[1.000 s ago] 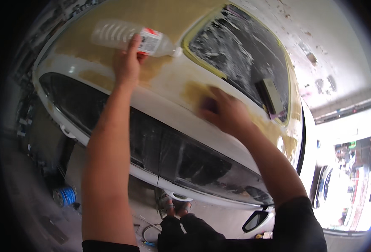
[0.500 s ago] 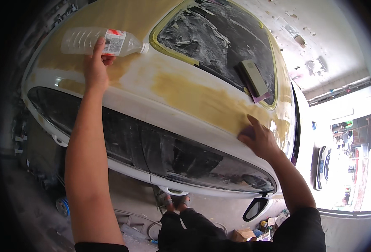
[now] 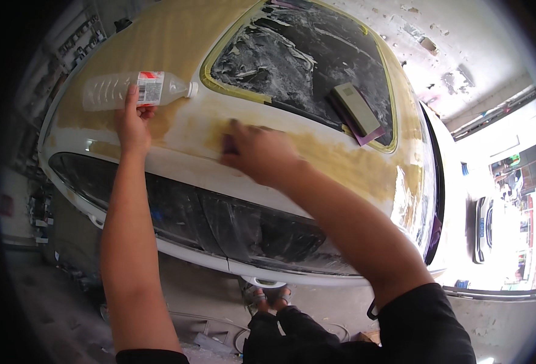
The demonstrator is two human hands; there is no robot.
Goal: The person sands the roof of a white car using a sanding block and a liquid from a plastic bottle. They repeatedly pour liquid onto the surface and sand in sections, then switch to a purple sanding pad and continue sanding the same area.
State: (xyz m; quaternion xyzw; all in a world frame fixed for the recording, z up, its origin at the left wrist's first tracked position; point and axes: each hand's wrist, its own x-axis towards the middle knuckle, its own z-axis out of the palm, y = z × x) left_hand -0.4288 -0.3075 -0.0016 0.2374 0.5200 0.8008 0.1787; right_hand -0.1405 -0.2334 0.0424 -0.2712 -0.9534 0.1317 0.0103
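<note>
Bottle (image 3: 149,91) of clear ribbed plastic, with a red-and-white label and a white cap (image 3: 193,89), lies across the grasp of the left hand (image 3: 134,127). The hand is closed around its labelled middle, thumb flat over the label and fingertips curled below. The ribbed base extends past the hand to the left and the capped neck to the right, toward the taped corner of the sunroof (image 3: 280,54). Whether the bottle touches the car roof (image 3: 159,36) cannot be told.

Right hand (image 3: 265,151), blurred, is clamped on a dark purple pad (image 3: 229,145) over the roof. The pad sits under the fingers and beside the thumb, at the hand's left end, near a tan patch on the white paint. Bottle and pad are apart, the bottle farther left and slightly farther from the body.

Yellow masking tape (image 3: 234,91) borders the dark, white-smeared sunroof. On its near right part rests a grey-green rectangular block (image 3: 358,109) with a purple sheet (image 3: 364,140) showing at its end, beyond the right hand. Dark side windows (image 3: 183,212) run below the roof edge, nearer the body.
</note>
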